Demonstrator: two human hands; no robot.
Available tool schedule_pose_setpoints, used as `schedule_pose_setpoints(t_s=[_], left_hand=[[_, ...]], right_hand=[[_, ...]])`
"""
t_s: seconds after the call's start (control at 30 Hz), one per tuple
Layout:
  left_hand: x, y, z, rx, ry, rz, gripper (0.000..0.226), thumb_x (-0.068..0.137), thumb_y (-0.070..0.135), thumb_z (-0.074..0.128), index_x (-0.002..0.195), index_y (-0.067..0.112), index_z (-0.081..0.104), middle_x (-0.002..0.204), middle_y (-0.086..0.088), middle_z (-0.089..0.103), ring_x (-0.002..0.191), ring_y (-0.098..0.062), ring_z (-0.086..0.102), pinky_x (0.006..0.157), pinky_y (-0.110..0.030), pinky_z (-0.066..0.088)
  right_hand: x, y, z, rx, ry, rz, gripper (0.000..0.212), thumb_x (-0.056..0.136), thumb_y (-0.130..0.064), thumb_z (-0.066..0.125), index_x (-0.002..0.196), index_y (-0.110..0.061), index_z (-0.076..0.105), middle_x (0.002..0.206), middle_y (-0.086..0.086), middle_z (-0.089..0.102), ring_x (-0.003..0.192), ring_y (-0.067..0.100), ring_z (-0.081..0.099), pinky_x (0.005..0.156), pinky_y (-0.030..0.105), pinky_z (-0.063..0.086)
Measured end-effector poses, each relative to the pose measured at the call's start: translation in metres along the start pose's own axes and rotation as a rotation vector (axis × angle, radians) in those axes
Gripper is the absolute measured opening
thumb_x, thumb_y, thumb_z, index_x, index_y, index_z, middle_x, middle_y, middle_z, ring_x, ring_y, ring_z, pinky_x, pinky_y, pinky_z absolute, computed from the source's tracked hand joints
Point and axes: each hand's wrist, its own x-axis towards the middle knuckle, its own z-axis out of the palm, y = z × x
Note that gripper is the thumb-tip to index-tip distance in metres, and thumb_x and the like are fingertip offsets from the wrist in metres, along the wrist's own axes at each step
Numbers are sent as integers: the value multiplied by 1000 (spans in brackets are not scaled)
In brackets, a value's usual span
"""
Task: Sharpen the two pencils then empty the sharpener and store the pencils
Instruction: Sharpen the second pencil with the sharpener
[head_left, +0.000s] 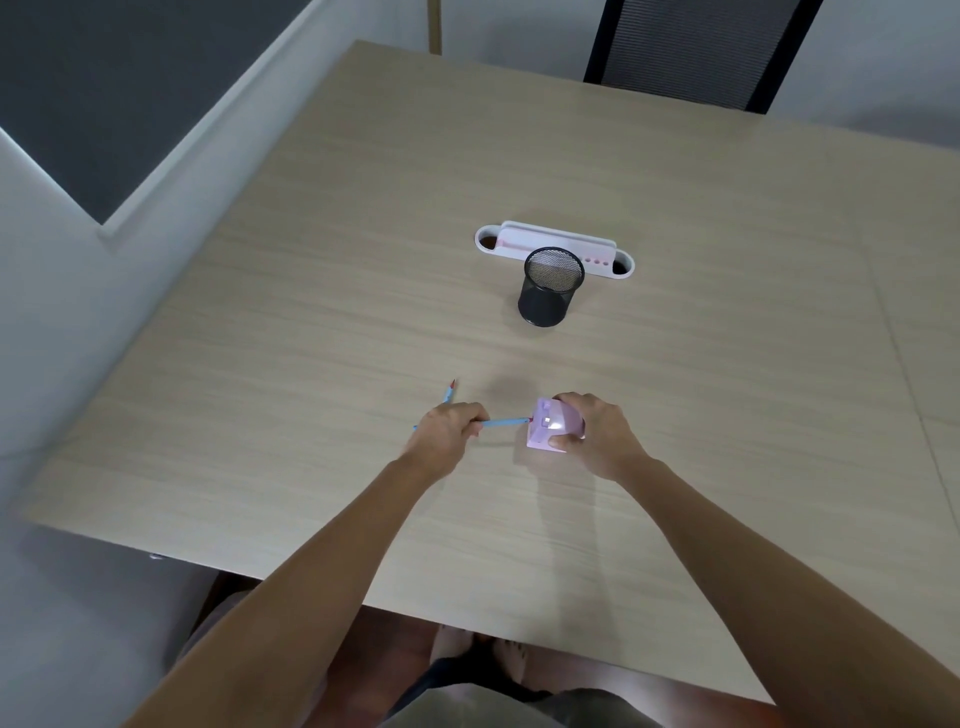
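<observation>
Clearly, from the head view, the left hand pinches a blue pencil by its shaft, tip fed into the pink sharpener, which the right hand grips and steadies on the desk. Both look light; the stiff pencil wants a hold close to the sharpener, whose smooth plastic may slip. Two pencils show: the second pencil lies just beyond the left hand. One mesh cup stands well apart, before one white organizer.

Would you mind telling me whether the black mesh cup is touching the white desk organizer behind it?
Cannot tell. In the head view the mesh cup overlaps the organizer, hiding any gap or contact between them.
</observation>
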Motion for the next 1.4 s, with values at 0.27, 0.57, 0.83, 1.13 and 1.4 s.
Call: schedule_pose_setpoints(t_s=[0.27, 0.57, 0.83, 1.13, 1.4], left_hand=[[27, 22, -5, 44, -75, 54, 18, 97, 12, 53, 97, 9, 71, 82, -10, 70, 71, -24, 53, 81, -30, 39], [40, 45, -5, 225, -234, 3, 26, 99, 17, 44, 96, 21, 69, 86, 1, 70, 81, -22, 59, 90, -34, 27], [27, 94, -6, 368, -294, 29, 93, 80, 5, 62, 152, 18, 6, 158, -7, 7, 144, -29, 10, 115, -46, 16], [30, 128, 48, 777, -223, 7, 71, 72, 7, 73, 131, 7, 34, 128, -7, 44, 117, -29, 43, 99, -41, 37], [35, 134, 46, 770, -206, 24, 59, 75, 9, 70, 124, 8, 38, 124, -8, 46, 113, -26, 44, 88, -33, 39]], right_hand=[[0, 0, 0, -27, -5, -2, 54, 73, -26, 67, 124, -16, 56, 108, 12, 62, 91, 29, 55, 77, 34, 46], [1, -4, 1, -30, -25, 26, 62, 68, -34, 58, 126, -15, 54, 109, 12, 61, 97, 33, 57, 76, 33, 43], [-29, 25, 19, 246, 184, 199, 77, 80, -9, 60, 147, -15, 21, 146, 14, 32, 133, 30, 36, 107, 42, 35], [-26, 44, 42, 363, 153, 339, 12, 86, -11, 50, 78, -7, 58, 72, 5, 66, 70, 23, 60, 62, 25, 42], [-52, 30, 18, 575, 134, 238, 32, 95, -20, 44, 64, -11, 45, 57, 2, 47, 53, 12, 41, 54, 20, 34]])
